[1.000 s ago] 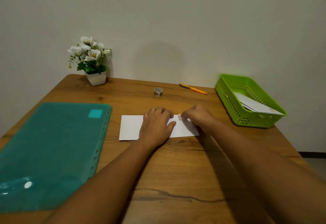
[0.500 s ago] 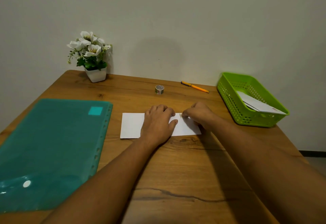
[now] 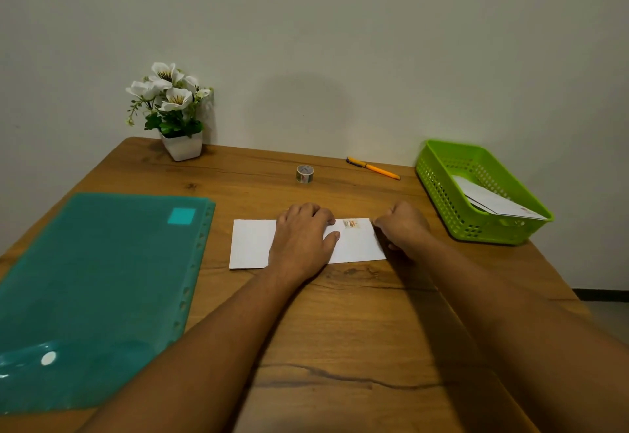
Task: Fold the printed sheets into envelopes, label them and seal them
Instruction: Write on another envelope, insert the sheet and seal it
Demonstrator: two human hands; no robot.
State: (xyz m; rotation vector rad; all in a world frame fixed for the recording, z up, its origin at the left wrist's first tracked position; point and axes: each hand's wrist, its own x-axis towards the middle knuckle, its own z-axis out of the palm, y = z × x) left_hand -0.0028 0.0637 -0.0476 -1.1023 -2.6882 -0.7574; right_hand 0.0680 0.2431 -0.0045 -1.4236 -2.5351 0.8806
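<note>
1 envelope point(image 3: 252, 245) under L hand point(image 3: 301, 243)

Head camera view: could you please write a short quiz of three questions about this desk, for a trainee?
1. True or false: the left hand rests on the white envelope.
2. What colour is the pen?
3. The tape roll stands: A) on top of the envelope; B) on the table, beyond the envelope; C) in the left hand.
Key: 1 true; 2 orange; 3 B.
</note>
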